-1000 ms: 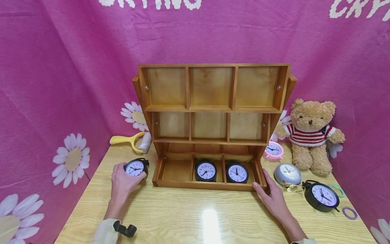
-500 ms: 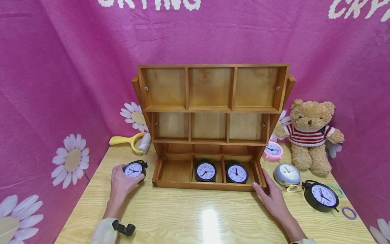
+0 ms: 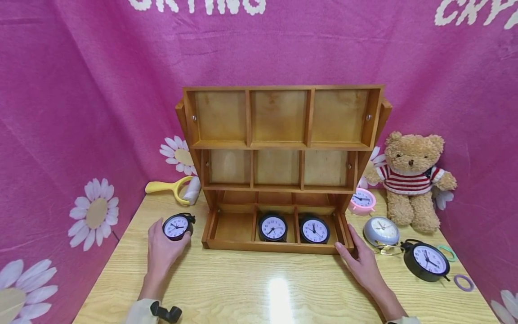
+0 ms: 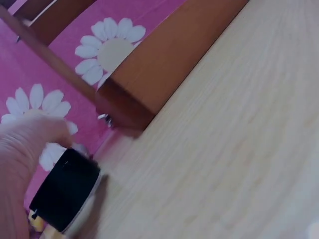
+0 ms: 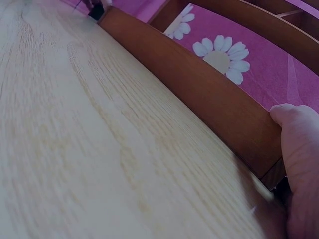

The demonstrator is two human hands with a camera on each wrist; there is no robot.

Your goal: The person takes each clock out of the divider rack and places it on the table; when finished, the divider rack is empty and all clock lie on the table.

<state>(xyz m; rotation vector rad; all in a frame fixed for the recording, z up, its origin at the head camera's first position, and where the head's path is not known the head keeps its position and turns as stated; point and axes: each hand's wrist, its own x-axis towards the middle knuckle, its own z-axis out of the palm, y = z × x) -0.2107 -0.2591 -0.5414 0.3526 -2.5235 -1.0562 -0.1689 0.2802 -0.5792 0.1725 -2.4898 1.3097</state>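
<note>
At the left of the shelf, my left hand [image 3: 163, 249] holds a round black alarm clock [image 3: 176, 227] between thumb and fingers, its white face tipped up. The left wrist view shows this clock's dark side [image 4: 66, 189], close over the table. My right hand [image 3: 362, 257] grips the front right corner of a tiered wooden shelf [image 3: 279, 246], thumb on the front board and fingers along the outer side. In the bottom tier, one black clock [image 3: 273, 227] lies in the middle compartment and another black clock [image 3: 314, 230] in the right one. The bottom left compartment [image 3: 233, 226] holds nothing.
Right of the shelf are a pink clock [image 3: 362, 200], a grey-blue clock [image 3: 381, 231], a larger black clock [image 3: 426, 261], a teddy bear [image 3: 412, 180] and a purple ring [image 3: 463, 283]. A yellow-handled roller [image 3: 171, 186] lies at the back left.
My left hand and its clock have shifted slightly left and toward me. The thumb has slid from over the face to the clock's lower edge. My right hand stays at the corner.
</note>
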